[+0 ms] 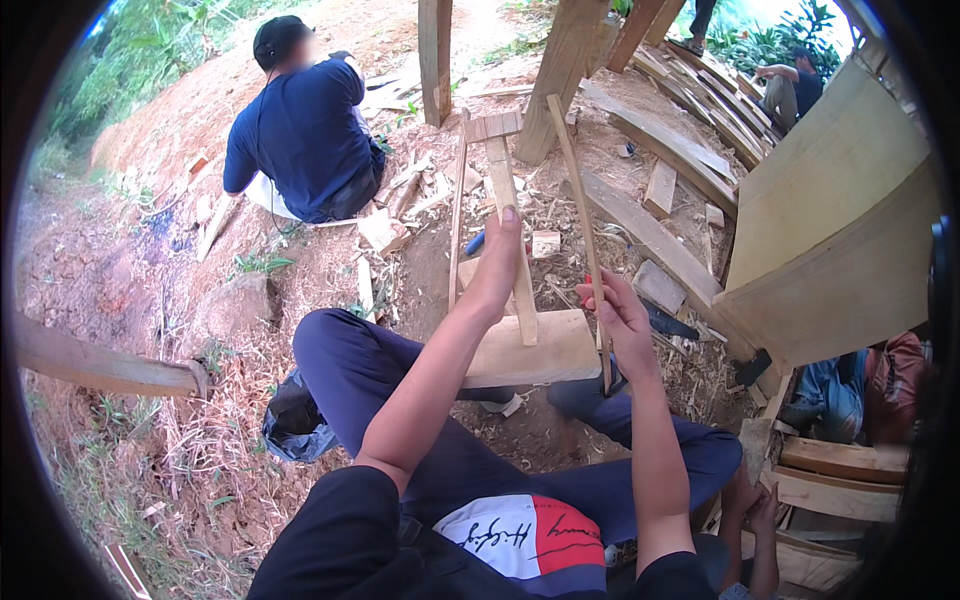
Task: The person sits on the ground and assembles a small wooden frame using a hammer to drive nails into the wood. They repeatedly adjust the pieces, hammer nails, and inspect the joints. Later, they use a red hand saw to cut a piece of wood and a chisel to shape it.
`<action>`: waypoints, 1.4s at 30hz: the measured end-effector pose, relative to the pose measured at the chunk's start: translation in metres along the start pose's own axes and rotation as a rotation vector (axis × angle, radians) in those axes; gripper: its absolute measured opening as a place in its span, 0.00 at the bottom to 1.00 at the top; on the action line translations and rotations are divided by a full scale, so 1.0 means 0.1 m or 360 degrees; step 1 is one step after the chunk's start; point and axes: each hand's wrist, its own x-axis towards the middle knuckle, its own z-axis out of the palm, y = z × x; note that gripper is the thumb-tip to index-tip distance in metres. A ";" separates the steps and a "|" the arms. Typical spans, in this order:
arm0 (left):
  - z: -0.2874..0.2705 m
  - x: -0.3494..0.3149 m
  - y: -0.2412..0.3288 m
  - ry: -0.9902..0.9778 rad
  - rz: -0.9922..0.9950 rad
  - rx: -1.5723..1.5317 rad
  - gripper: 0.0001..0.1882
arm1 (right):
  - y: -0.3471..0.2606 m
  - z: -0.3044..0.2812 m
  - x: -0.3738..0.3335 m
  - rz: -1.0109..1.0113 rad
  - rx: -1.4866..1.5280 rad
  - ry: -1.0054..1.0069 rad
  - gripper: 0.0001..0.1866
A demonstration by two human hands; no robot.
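Note:
My left hand point(497, 265) is closed on a pale wooden strip point(522, 300), thumb laid along it. The strip's near end rests on a thick wooden block point(560, 350) in front of my legs; a short wooden crosspiece point(495, 126) shows at its far end, and I cannot tell whether they are joined. My right hand point(622, 315) grips a long, thin, slightly curved wooden stick point(575, 180) to the right of the strip. A dark, narrow part shows at the stick's lower end, below my fingers. Something small and red shows by those fingers.
Ahead to the left, a person in a dark blue shirt point(300, 140) sits on the ground. Wooden posts point(545, 90) rise beyond my hands. Planks point(640, 225) and a large curved wooden panel point(820, 230) lie right. A wooden beam point(110, 360) juts in left; shavings cover the soil.

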 end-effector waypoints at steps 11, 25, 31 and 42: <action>0.21 -0.35 0.17 -0.0300 0.0267 0.0382 0.24 | 0.00 -0.02 -0.18 0.0180 0.0200 -0.0056 0.29; -0.05 -0.29 0.13 -0.0624 0.0359 0.0513 0.22 | 0.13 -0.03 -0.18 0.0295 0.0476 -0.0127 0.24; -0.14 -0.21 0.07 -0.0857 0.0568 0.0468 0.29 | 0.29 0.17 -0.26 0.0128 0.0265 0.0041 0.22; -0.23 -0.09 -0.13 -0.0857 0.0530 0.0481 0.30 | 0.48 0.54 -0.36 -0.0073 0.0164 0.0303 0.22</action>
